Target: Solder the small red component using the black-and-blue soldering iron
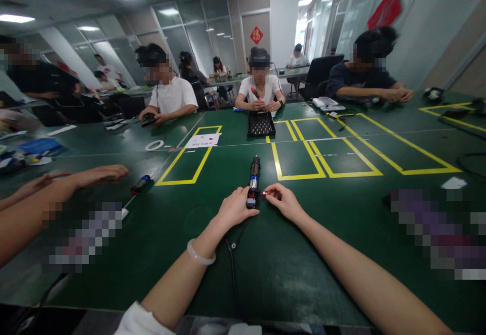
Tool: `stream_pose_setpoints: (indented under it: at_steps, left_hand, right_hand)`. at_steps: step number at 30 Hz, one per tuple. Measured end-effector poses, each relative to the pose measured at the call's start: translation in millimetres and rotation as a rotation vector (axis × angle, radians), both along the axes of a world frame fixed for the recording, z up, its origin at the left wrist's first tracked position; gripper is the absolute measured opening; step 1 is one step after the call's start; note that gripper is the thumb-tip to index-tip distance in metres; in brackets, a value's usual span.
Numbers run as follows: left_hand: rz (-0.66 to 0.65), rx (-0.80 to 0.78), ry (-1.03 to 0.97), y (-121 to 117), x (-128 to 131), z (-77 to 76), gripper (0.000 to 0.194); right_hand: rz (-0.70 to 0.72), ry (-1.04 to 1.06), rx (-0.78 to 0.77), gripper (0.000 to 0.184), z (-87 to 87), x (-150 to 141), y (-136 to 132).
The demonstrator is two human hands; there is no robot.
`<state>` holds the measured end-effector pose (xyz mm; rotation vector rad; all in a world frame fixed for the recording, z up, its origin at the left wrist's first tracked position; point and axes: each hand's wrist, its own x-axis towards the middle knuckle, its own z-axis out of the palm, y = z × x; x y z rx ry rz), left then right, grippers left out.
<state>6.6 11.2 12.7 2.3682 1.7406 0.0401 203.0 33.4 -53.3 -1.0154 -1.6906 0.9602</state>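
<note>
On the green table in front of me lies an electric screwdriver (pixel 254 175), black with a blue and a silver band, its thin bit pointing away from me. My left hand (pixel 237 206) is closed around its near end, thumb along the side. From the right, my right hand (pixel 283 201) pinches a small red-and-orange screwdriver (pixel 267 193). Its dark tip meets the side of the electric screwdriver's near end; the exact contact is too small to make out. A black cable (pixel 232 261) runs on the table below my left hand.
Yellow tape rectangles (pixel 299 177) mark the table (pixel 212 284). Across it, a person works over a black tray (pixel 261 125). At left, another person's hand (pixel 100 174) is near a second electric screwdriver (pixel 142 184). A paper sheet (pixel 203 140) and a tape roll (pixel 154 145) lie beyond.
</note>
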Motion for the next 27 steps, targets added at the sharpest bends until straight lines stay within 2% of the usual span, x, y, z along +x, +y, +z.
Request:
stream_pose_setpoints:
  at_steps: [5,20,23,27]
  left_hand:
    - [-0.039,0.000,-0.014,1.8,5.3,-1.5,0.073]
    - [-0.043,-0.001,-0.013,0.9,3.5,-4.2,0.071]
    - [-0.044,0.005,-0.015,0.2,3.4,-4.4,0.071]
    - [-0.021,0.029,-0.033,-0.7,8.8,-2.5,0.067]
  right_hand:
    - [-0.076,-0.047,0.028,0.015,3.1,1.6,-1.0]
    - [-0.037,-0.324,0.213,0.013,0.0,-4.0,-4.8]
    - [-0.031,-0.321,0.231,0.011,4.3,-3.9,-7.8]
    - [-0.032,-0.311,0.230,0.017,7.9,-2.3,-11.4]
